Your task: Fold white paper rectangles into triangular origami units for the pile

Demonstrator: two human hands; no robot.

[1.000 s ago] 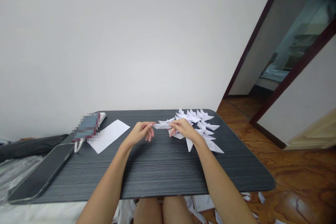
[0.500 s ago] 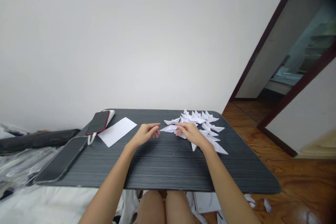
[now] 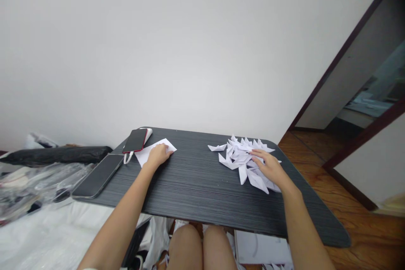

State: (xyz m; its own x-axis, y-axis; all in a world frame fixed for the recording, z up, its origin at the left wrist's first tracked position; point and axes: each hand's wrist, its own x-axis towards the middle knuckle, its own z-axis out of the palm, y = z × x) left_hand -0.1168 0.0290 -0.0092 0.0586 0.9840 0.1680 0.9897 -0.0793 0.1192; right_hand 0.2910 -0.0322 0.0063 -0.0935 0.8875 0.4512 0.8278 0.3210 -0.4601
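On the left part of the dark table (image 3: 196, 177), my left hand (image 3: 159, 154) rests on a white sheet of paper (image 3: 144, 155), its fingers bent at the sheet's right edge; whether they grip it cannot be made out. My right hand (image 3: 268, 165) lies over a pile of folded white paper pieces (image 3: 238, 157) on the right, fingers apart and touching the pile. One pointed folded piece (image 3: 217, 148) sits at the pile's left end.
A phone with a red edge (image 3: 135, 140) lies on a white device with a cable, beside the paper. Nearer the left edge is a larger black phone (image 3: 98, 176). A pale wall (image 3: 190, 50) stands behind the table. White papers lie below the front edge.
My left hand has moved left onto the white sheet. My right hand has moved right onto the pile, its fingers now spread. The view has shifted slightly, and the folded pieces sit closer together.
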